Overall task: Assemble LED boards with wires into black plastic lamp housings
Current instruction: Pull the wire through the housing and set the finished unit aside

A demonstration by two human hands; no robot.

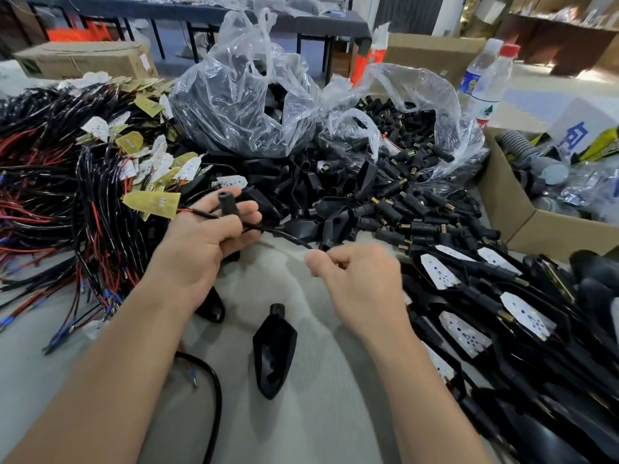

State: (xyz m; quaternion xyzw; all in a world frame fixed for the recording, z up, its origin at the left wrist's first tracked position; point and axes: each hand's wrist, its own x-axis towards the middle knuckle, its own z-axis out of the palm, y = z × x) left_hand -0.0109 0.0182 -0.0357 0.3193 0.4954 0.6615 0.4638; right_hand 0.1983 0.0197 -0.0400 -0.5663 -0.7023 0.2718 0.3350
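— Pulling the wire (290, 237) through?
— Yes. Left hand (201, 242) grips the housing (229, 205), right hand (361, 283) pinches the wire just right of it. Pull straight and gently, I'd say, so the board (150, 202) left of the left hand seats.
— Counts?
— In hand, one board, one wire; two spare housings (274, 349) below the hands.

Housing (274, 349) showing glossy black. Wires (50, 195) running red and black, terminals (110, 298) showing blue. Boards (440, 272) showing white with dark dots; flipped board (152, 203) showing yellow. Connectors (418, 226) showing black, tips brass. Bags (241, 105) reading clear. Bottle (485, 95) wearing red cap (509, 50), blue-white label (471, 82). Cloth (318, 396) showing ribbed grey.
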